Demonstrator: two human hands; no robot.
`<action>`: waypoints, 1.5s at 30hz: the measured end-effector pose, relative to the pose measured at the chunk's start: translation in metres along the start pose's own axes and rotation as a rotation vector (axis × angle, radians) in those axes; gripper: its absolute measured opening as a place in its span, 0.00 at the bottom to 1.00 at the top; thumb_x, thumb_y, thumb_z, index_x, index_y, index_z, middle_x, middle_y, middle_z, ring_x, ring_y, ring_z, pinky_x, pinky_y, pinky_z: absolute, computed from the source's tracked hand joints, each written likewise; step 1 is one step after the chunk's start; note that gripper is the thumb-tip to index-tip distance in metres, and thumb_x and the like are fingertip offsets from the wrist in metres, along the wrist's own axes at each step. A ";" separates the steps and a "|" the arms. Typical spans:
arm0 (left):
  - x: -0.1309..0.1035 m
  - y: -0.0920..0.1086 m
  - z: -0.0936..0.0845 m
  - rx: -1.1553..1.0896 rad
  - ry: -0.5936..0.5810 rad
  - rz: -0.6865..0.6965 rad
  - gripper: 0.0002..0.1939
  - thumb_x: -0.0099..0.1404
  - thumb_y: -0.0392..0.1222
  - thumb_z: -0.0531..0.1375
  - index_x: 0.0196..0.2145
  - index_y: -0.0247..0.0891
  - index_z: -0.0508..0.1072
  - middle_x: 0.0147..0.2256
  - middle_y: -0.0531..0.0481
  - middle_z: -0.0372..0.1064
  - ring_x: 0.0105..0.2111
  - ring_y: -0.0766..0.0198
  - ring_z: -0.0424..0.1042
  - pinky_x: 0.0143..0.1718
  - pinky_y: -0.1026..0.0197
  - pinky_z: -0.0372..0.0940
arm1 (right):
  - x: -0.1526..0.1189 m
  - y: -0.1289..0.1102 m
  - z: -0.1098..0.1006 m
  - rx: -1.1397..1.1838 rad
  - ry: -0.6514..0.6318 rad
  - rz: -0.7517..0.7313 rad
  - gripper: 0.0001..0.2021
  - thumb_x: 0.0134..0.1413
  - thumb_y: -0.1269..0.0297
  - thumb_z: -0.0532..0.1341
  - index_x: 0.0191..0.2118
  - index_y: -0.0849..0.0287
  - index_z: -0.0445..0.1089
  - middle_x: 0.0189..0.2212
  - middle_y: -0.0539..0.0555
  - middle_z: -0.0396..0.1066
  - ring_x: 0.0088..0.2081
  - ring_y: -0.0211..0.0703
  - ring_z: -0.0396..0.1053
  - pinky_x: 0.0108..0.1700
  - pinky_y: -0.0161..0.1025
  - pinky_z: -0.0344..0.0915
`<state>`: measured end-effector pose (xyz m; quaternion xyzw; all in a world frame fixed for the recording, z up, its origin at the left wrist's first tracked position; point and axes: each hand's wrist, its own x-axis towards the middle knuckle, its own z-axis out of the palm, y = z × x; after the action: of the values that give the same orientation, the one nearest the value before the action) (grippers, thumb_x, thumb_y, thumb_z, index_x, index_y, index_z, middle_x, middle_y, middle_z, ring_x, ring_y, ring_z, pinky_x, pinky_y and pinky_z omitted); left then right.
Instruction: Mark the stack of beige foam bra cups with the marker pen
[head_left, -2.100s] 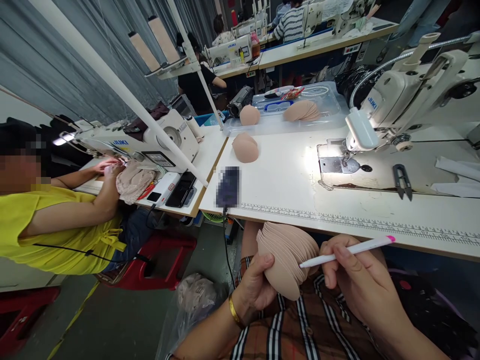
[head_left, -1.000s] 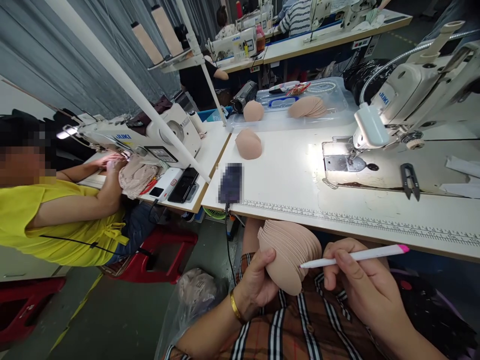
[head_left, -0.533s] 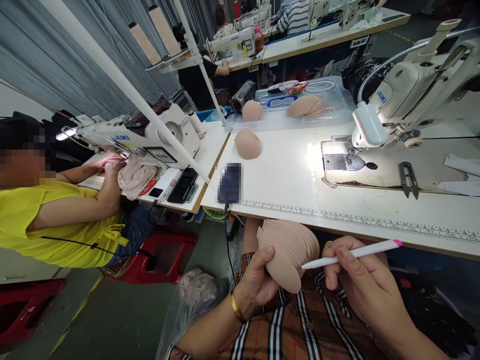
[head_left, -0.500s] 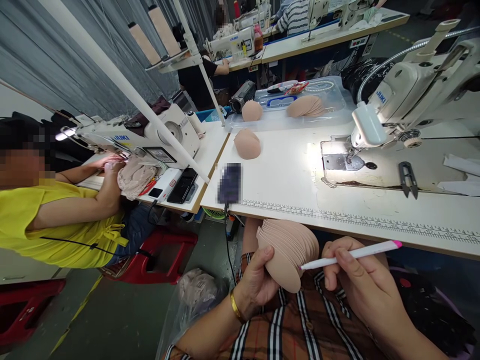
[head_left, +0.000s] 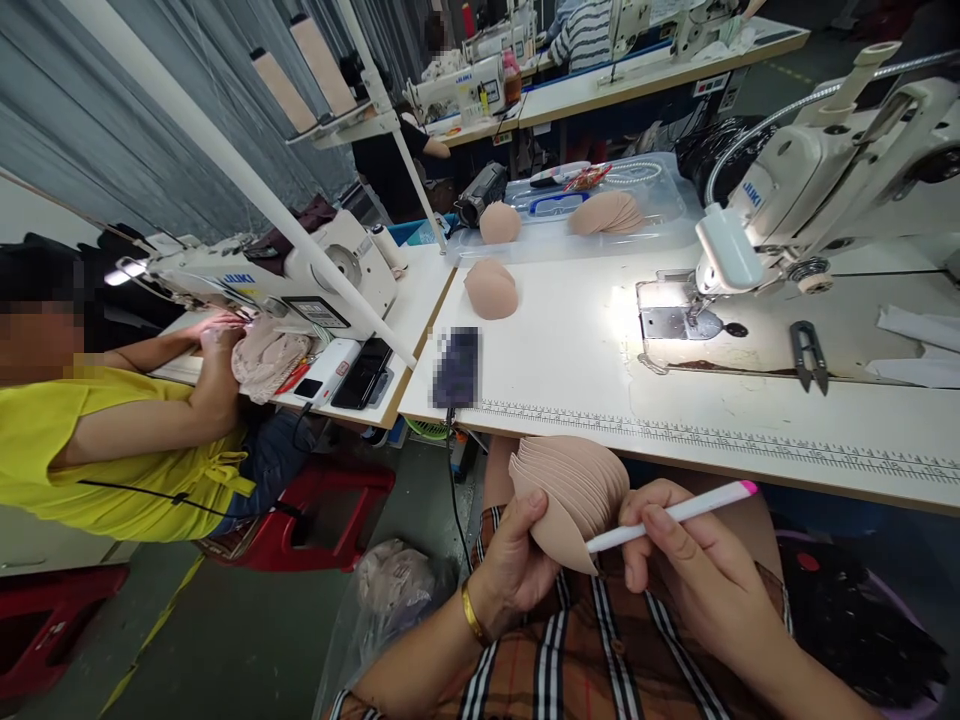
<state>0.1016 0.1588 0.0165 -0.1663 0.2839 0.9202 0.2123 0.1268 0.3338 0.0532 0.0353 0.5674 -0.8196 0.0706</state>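
One fanned stack of beige foam cups point(head_left: 574, 490), soft, matte and dome-shaped, sits in the person's lap just below the table point(head_left: 570, 350) edge. The left hand point(head_left: 517, 570), a gold bangle point(head_left: 470, 617) on its wrist, curls around the near end of the stack, thumb pressed on the front cup. The right hand point(head_left: 694, 570) pinches a slim white pen point(head_left: 671, 515) with a pink cap, its tip touching the front cup's edge. The cups overlap too tightly to count.

On the smooth white table lie one more pair of nested cups point(head_left: 491, 290), one blurred dark phone point(head_left: 456, 368) and one black thread snipper point(head_left: 808, 352). One glossy white sewing machine point(head_left: 817, 190) stands at the right, its lamp lighting the metal needle plate. Behind, a clear plastic tray point(head_left: 667, 225) holds two further groups of cups along with small bits.

To the left, one person in a yellow top point(head_left: 82, 450) works pink fabric point(head_left: 262, 355) at a second machine point(head_left: 262, 275). A slanted white pole point(head_left: 247, 190) crosses in front of that station. A crumpled plastic bag point(head_left: 390, 590) lies on the floor beside a red stool point(head_left: 315, 515).
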 end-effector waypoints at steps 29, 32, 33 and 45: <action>-0.001 0.004 0.006 0.172 0.063 -0.011 0.30 0.54 0.55 0.76 0.54 0.48 0.82 0.53 0.42 0.81 0.61 0.33 0.73 0.58 0.41 0.74 | 0.019 0.006 -0.006 0.103 -0.003 -0.034 0.22 0.71 0.40 0.61 0.37 0.56 0.72 0.18 0.49 0.71 0.24 0.42 0.63 0.34 0.39 0.58; 0.014 0.028 0.018 0.257 0.113 0.012 0.45 0.50 0.54 0.77 0.65 0.59 0.71 0.54 0.48 0.81 0.60 0.31 0.75 0.56 0.34 0.75 | 0.033 0.000 -0.018 0.197 0.064 -0.174 0.23 0.70 0.39 0.61 0.35 0.55 0.69 0.15 0.46 0.66 0.21 0.40 0.59 0.33 0.39 0.55; 0.025 0.039 0.025 0.294 0.122 0.023 0.48 0.50 0.54 0.77 0.67 0.58 0.68 0.54 0.48 0.80 0.60 0.31 0.75 0.56 0.34 0.75 | 0.039 -0.003 -0.024 0.206 0.113 -0.223 0.24 0.70 0.38 0.61 0.34 0.55 0.68 0.14 0.46 0.64 0.21 0.40 0.58 0.33 0.40 0.55; 0.236 0.122 0.174 0.867 0.031 0.427 0.13 0.65 0.40 0.69 0.47 0.37 0.77 0.50 0.41 0.78 0.58 0.52 0.74 0.63 0.51 0.70 | 0.053 -0.005 -0.093 0.025 0.445 -0.350 0.25 0.67 0.34 0.61 0.37 0.54 0.69 0.18 0.46 0.66 0.27 0.45 0.62 0.43 0.43 0.59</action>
<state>-0.1916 0.2406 0.1072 -0.0142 0.6723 0.7374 0.0643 0.0717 0.4181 0.0177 0.1167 0.5563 -0.7984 -0.1985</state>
